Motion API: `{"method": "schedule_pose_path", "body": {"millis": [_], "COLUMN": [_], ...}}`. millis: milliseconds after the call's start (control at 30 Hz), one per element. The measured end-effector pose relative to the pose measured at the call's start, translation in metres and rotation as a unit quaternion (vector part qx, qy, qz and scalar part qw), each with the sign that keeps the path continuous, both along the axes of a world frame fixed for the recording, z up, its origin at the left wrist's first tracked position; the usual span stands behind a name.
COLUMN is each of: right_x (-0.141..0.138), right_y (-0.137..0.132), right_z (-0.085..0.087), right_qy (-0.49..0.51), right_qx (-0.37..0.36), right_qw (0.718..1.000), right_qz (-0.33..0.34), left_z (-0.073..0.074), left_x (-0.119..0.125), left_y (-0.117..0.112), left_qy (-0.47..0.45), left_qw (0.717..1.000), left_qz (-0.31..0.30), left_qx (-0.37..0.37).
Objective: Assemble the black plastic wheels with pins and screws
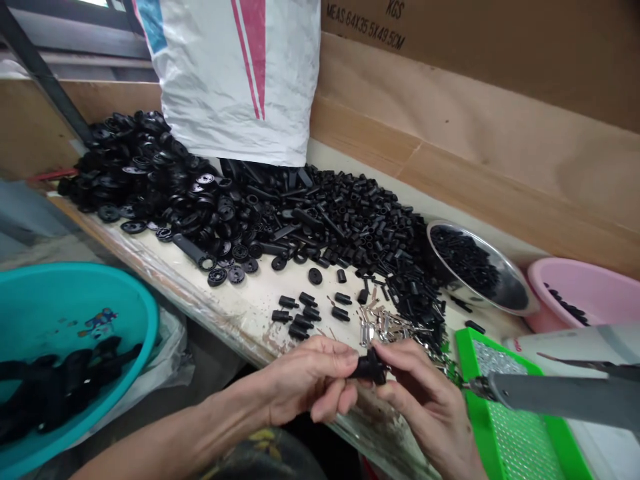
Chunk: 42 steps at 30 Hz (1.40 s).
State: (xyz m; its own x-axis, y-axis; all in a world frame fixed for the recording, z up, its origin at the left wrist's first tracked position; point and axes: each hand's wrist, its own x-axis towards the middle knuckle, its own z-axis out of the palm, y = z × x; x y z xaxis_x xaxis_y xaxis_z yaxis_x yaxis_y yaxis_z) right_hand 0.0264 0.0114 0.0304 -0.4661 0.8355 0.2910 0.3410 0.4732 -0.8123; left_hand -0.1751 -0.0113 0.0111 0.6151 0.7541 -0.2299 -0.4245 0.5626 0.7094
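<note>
A small black plastic part (369,368) is held between both hands just off the table's front edge. My left hand (320,373) closes thumb and fingers round its left end. At its right end, my right hand (425,397) pinches with thumb and forefinger; a tiny shiny bit shows by those fingertips, too small to name. Just beyond the hands lie several black cylindrical pieces with thin stems (303,317) and a heap of small metal strips (390,327). Short black pins (417,300) are piled behind the metal strips.
Behind are heaps of black discs (150,173) and short black tubes (370,213), under a white sack (240,80). To the right stand a steel bowl (520,300), a pink basin (590,287), a green tray (570,440) and a grey tool (560,397). A teal basin (100,273) is at left.
</note>
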Motion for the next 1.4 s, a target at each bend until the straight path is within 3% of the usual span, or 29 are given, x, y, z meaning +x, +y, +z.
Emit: {"method": "schedule_pose_path", "body": {"millis": [67, 133, 200, 233, 267, 333, 367, 433, 500, 600, 700, 767, 933, 1100, 1233, 1300, 1400], "right_x": [-0.003, -0.006, -0.007, -0.006, -0.005, -0.001, 0.001, 0.004, 0.004, 0.001, -0.005, -0.008, -0.005, 0.001, 0.003, 0.003, 0.002], "right_y": [-0.001, -0.003, -0.003, -0.003, -0.002, 0.0, 0.001, 0.003, 0.004, 0.002, 0.001, 0.001, -0.001, -0.001, -0.002, -0.003, -0.004], "right_z": [-0.002, -0.006, -0.008, -0.008, -0.007, -0.004, -0.003, 0.0, 0.002, 0.0, -0.003, -0.005, -0.008, -0.003, -0.004, -0.006, -0.009], "right_qy": [0.005, 0.018, 0.031, 0.033, 0.031, 0.02, 0.013, -0.001, -0.009, -0.017, -0.017, -0.004, 0.011, -0.029, -0.031, -0.026, -0.014], "right_qx": [-0.002, -0.02, -0.036, -0.036, -0.031, -0.013, -0.005, 0.001, 0.0, -0.006, -0.025, -0.047, -0.059, 0.005, 0.014, 0.002, -0.034], "right_qw": [1.0, 0.999, 0.998, 0.998, 0.999, 1.0, 1.0, 0.999, 0.999, 1.0, 0.999, 0.998, 0.996, 0.999, 0.999, 0.999, 0.998], "right_qz": [-0.016, -0.03, -0.036, -0.033, -0.027, -0.008, 0.007, 0.033, 0.039, 0.012, -0.026, -0.051, -0.062, -0.015, -0.011, -0.026, -0.048], "left_z": [0.005, 0.011, 0.016, 0.017, 0.017, 0.013, 0.01, 0.004, 0.0, 0.001, 0.007, 0.01, 0.012, 0.01, 0.014, 0.018, 0.025], "left_x": [0.002, 0.004, 0.004, 0.003, 0.002, 0.0, -0.001, -0.001, -0.001, 0.002, 0.006, 0.008, 0.007, 0.001, 0.002, 0.005, 0.007], "left_y": [-0.005, -0.011, -0.014, -0.013, -0.012, -0.007, -0.005, 0.0, 0.002, 0.0, -0.004, -0.007, -0.013, -0.005, -0.003, -0.006, -0.009], "left_qy": [0.125, 0.262, 0.33, 0.324, 0.292, 0.167, 0.095, -0.015, -0.049, 0.037, 0.172, 0.197, 0.239, 0.123, 0.088, 0.179, 0.325], "left_qw": [0.987, 0.933, 0.881, 0.882, 0.906, 0.972, 0.992, 0.998, 0.995, 0.999, 0.97, 0.958, 0.94, 0.983, 0.991, 0.97, 0.891], "left_qz": [0.054, 0.129, 0.18, 0.178, 0.156, 0.071, 0.023, -0.045, -0.057, 0.026, 0.134, 0.164, 0.157, 0.076, 0.053, 0.089, 0.173], "left_qx": [0.088, 0.21, 0.289, 0.291, 0.264, 0.148, 0.08, -0.029, -0.066, 0.014, 0.108, 0.127, 0.187, 0.113, 0.081, 0.139, 0.266]}}
